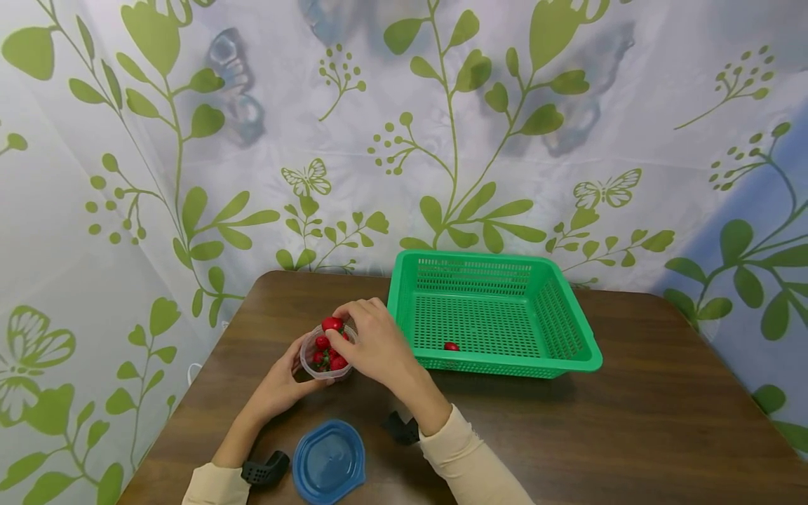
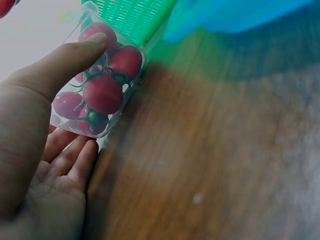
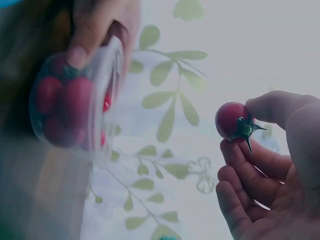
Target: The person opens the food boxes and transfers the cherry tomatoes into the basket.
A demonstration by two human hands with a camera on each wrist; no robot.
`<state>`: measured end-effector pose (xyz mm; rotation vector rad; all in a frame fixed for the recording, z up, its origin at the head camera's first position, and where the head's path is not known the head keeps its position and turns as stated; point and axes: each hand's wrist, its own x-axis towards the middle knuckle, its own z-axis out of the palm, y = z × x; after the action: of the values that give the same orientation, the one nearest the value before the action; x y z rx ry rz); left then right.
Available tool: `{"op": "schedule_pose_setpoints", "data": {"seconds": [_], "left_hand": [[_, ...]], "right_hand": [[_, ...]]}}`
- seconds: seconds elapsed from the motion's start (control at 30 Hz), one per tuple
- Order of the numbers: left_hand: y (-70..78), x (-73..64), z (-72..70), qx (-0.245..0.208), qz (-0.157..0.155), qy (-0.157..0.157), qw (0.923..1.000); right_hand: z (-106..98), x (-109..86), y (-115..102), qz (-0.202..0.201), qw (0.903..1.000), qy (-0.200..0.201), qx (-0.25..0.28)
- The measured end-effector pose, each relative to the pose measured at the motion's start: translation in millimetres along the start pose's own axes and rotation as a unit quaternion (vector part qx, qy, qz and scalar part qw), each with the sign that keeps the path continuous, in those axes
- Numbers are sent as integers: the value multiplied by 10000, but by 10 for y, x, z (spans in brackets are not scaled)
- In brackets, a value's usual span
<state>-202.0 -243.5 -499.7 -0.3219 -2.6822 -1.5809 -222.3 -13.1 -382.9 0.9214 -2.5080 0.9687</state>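
Note:
My left hand point(image 1: 278, 389) grips a small clear plastic container point(image 1: 334, 376), thumb on one side and fingers on the other. Several red cherry tomatoes point(image 2: 103, 95) with green stems show through its wall. Just above the container's mouth, my right hand point(image 1: 381, 351) pinches one cherry tomato point(image 3: 232, 121) between thumb and fingertips. That tomato still has its green star-shaped calyx, clearest in the right wrist view. A blue lid point(image 1: 330, 459) lies on the table nearer to me, between the two forearms.
To the right of the hands stands a green perforated basket point(image 1: 505, 361), a single red tomato point(image 1: 451, 346) visible inside by its near wall. The brown wooden table point(image 1: 644, 421) meets a curtain point(image 1: 353, 196) with leaf and butterfly patterns at the back.

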Motion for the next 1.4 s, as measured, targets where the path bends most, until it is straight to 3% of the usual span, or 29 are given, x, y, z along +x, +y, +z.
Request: {"op": "schedule_pose_setpoints", "data": {"seconds": [0.2,0.47,0.67,1.4], "left_hand": [[-3,9,0,18,25,32,10000],[-33,11,11,124,63,78,9999],[-40,6,14,91,51,69,9999],[-19,3,16,180,-13,71,9998]], "right_hand": [[-176,13,103,104,9995,281,133],[-395,7,246,563,9971,487,174],[-510,-2,364,1016,9930,543,243],[-968,-127,817,1776,9746,1126,765]]}}
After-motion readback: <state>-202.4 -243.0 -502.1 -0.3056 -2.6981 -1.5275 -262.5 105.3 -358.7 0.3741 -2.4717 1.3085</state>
